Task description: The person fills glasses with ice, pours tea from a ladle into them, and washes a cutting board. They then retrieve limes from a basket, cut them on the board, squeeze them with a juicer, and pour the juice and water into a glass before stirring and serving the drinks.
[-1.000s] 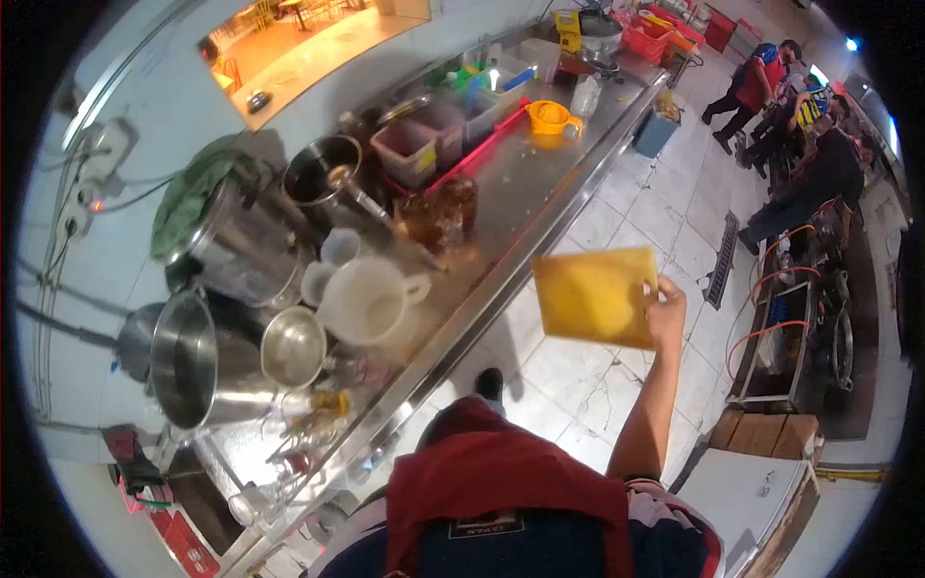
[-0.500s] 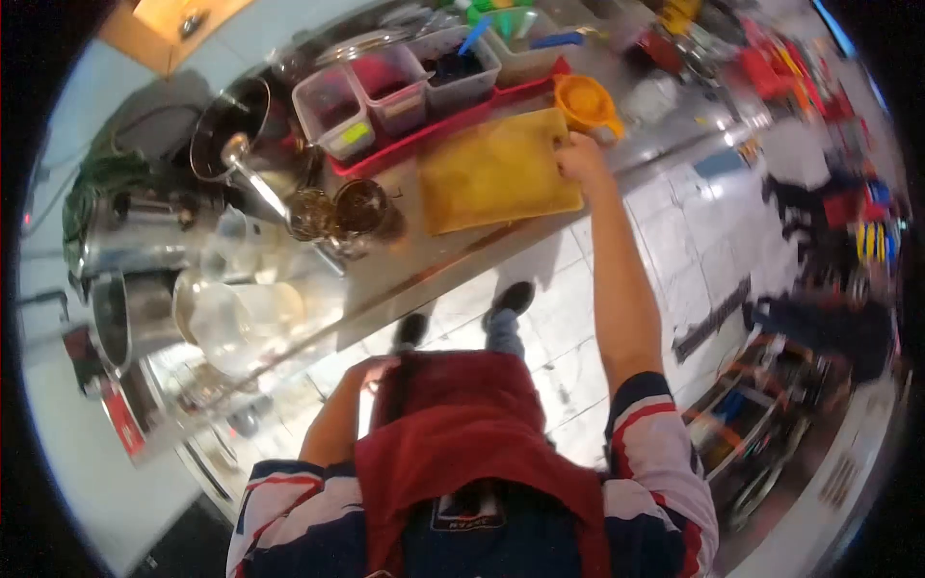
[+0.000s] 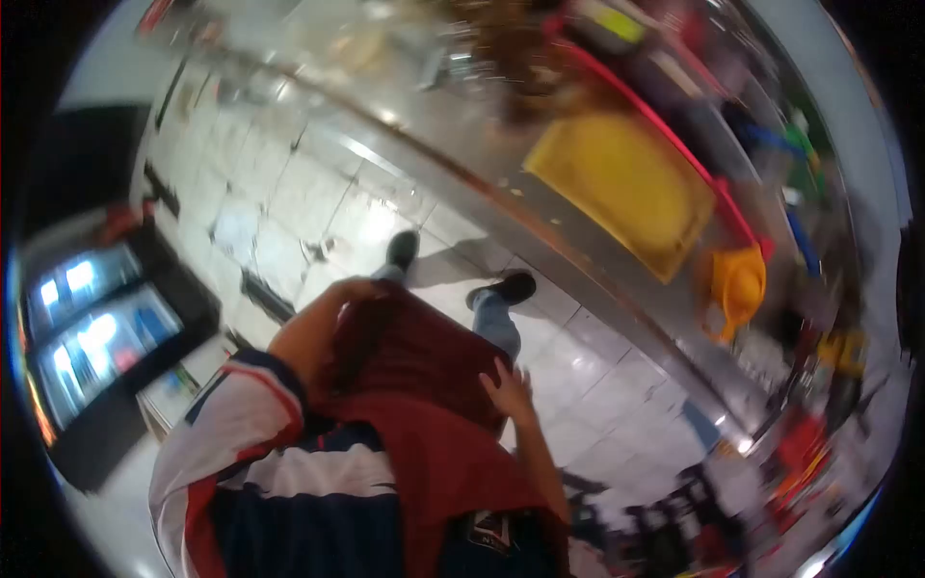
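on the steel counter a yellow board lies near its edge, right hand open and empty, left hand hidden.

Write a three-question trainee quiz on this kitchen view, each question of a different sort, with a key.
1. True or false: the right hand is holding the yellow cutting board.
2. Multiple choice: the orange jug sits (a) on the floor, (b) on the steel counter beside the board, (c) in the left hand.
3. Fill in: the right hand rests against a ___ apron.

Key
1. False: the board lies on the counter, apart from the hand.
2. b
3. red
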The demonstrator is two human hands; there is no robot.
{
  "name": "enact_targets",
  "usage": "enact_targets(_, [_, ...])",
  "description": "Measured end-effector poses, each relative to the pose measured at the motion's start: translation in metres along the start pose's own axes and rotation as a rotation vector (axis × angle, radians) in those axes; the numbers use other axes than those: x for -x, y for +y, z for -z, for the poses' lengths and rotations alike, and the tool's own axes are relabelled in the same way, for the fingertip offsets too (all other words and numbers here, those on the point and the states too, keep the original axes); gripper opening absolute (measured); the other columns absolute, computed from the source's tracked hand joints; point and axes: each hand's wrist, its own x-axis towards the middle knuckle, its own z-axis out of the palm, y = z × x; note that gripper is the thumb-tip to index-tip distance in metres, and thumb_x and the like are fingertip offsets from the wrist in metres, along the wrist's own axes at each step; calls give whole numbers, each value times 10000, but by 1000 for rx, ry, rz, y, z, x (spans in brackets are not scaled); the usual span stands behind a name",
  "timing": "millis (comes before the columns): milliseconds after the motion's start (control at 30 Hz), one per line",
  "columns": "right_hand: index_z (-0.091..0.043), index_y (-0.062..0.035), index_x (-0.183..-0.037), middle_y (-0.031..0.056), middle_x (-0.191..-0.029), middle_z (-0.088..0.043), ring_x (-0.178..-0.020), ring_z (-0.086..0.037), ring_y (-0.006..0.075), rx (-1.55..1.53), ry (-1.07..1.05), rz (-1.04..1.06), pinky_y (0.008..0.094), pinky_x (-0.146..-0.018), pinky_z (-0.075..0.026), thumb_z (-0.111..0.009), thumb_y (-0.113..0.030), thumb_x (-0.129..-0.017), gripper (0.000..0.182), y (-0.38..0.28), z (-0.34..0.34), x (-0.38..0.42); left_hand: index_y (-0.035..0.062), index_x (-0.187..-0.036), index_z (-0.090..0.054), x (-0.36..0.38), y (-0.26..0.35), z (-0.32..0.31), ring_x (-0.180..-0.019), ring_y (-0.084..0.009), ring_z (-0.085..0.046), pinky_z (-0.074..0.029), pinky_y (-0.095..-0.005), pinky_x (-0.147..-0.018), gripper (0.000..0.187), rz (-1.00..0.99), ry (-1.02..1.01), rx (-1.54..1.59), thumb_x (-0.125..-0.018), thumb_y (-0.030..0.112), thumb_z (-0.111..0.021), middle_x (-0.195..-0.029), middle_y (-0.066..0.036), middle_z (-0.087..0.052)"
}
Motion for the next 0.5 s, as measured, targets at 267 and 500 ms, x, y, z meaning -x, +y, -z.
enact_targets(267, [-491,-4,-1254,167,-1066,-652,-677,-691,301,256,-691,-1034,391,-645,-557,-605,-470,-889,603,43,32,-28,182,-1396,-443,-112,-37,-59,-1324,-382,-341,-382,-712,-858,539,201,574,43,-886,330,-537,-1494,-73,-337])
enact_targets(500, [-377,-17,-1376,141,-1193,-551,-829,-631,153,287,-602,-48,247,-488,-499,-487,-204,-985,447,-90,-71,-305,47,-1336,-496,-202,-70,-52,-1338,-411,-310,-310,-788,-840,532,26,498,-131,-874,311,-527,-1478,-117,-361])
